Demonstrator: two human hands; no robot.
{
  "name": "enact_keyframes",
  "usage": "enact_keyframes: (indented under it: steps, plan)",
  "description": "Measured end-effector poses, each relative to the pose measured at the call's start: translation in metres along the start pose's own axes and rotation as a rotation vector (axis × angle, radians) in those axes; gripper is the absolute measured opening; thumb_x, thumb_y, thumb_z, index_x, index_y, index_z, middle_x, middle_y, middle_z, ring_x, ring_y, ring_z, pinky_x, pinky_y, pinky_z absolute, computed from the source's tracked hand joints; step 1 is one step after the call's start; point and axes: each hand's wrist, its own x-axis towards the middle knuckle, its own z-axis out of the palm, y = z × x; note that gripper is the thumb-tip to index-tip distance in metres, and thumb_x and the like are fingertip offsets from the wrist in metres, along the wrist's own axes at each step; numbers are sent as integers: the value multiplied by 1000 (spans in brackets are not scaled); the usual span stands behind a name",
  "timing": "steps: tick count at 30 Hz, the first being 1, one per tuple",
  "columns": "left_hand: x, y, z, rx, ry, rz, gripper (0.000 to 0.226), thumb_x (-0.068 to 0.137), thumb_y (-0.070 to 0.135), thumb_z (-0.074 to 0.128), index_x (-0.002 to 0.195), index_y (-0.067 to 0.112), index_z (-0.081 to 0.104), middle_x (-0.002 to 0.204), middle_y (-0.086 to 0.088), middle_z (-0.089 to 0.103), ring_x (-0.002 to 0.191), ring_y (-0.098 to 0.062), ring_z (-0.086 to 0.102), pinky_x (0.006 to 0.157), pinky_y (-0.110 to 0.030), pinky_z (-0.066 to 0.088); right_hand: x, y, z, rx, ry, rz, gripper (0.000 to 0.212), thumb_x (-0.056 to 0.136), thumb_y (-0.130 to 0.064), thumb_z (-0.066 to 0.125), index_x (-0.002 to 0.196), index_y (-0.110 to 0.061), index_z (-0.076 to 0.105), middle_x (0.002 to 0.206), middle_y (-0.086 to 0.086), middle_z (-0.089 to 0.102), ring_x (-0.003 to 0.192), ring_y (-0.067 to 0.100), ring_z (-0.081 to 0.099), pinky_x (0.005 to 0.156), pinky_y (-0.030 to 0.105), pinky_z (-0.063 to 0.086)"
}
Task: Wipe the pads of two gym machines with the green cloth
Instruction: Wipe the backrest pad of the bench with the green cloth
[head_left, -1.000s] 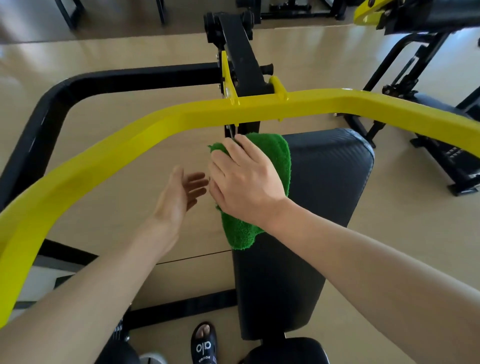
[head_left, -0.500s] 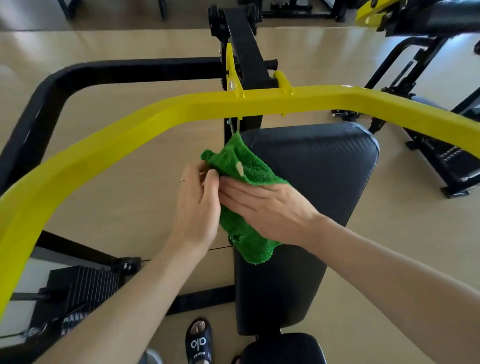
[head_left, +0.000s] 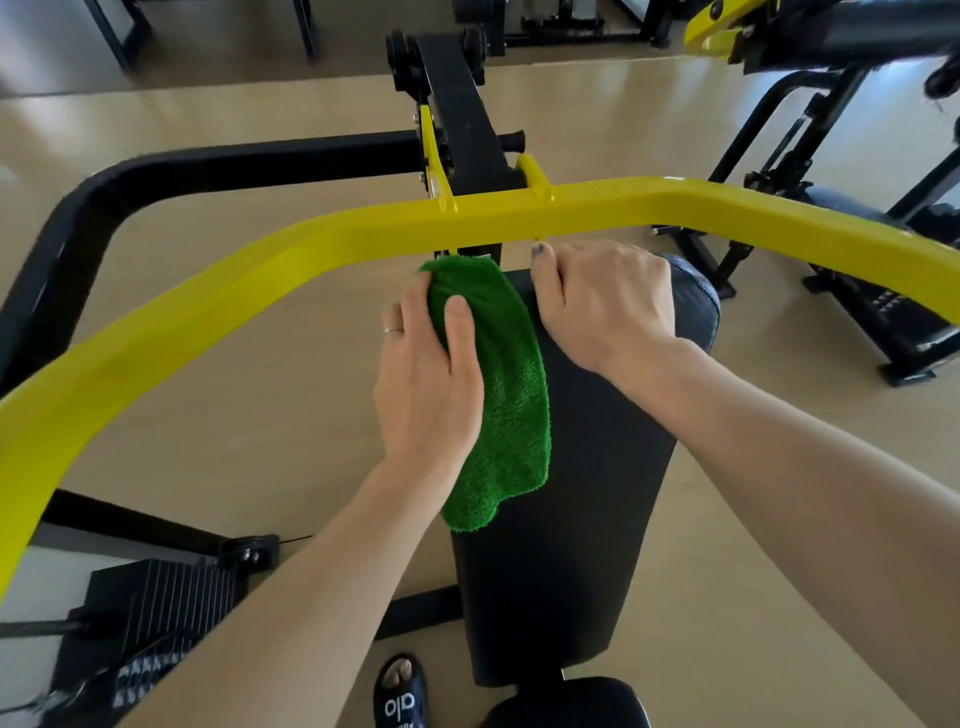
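Holding the fluffy green cloth (head_left: 498, 384) against the long black padded back rest (head_left: 561, 519), the left hand (head_left: 426, 384) has its thumb on top and fingers curled round the cloth's edge. It lies along the pad's left side, near the top, just under the bent yellow metal bar (head_left: 322, 249). The right hand (head_left: 608, 301) rests on the pad's top with bent fingers, seeming to hold nothing. I think this is the wiping step on one machine. Next the cloth should slide down over the whole pad

right hand (head_left: 605, 306) fingertips hidden, pad (head_left: 561, 519) partly covered
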Motion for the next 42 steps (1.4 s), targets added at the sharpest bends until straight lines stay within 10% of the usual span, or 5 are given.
enact_keyframes:
  steps: [7,11,18,24,42]
  plan:
    - [24,-9,3,-362,16,-134,33,104,23,33,90,13,61,72,7,52,68,-10,46,61,-28,40,2,0,6,-4,56,18,46,107,-31,34,63,-19,44,63,-5,43,62,23,39,60,32,19]
    - [8,-13,14,-458,168,-239,37,106,21,28,89,3,56,76,-1,49,67,-7,43,59,-20,37,-3,-3,14,47,258,35,44,102,-26,39,58,-21,38,58,-9,39,58,19,35,62,31,23]
    - [-27,-27,30,-424,290,-406,56,101,31,19,76,65,56,74,39,60,73,16,54,68,-8,41,-3,0,26,63,345,18,44,101,-25,37,57,-19,38,55,-6,42,56,20,36,63,31,25]
    - [-31,-26,30,-493,281,-508,48,111,21,22,80,47,50,76,25,57,64,25,50,67,-9,36,-5,1,28,75,376,4,41,99,-24,38,58,-19,37,56,-7,41,56,20,37,63,31,26]
    - [11,-13,26,-191,356,23,39,103,21,29,105,15,67,79,15,57,78,-13,53,70,-29,41,-6,-1,31,52,440,15,44,100,-24,38,57,-20,38,55,-7,38,54,21,34,63,31,26]
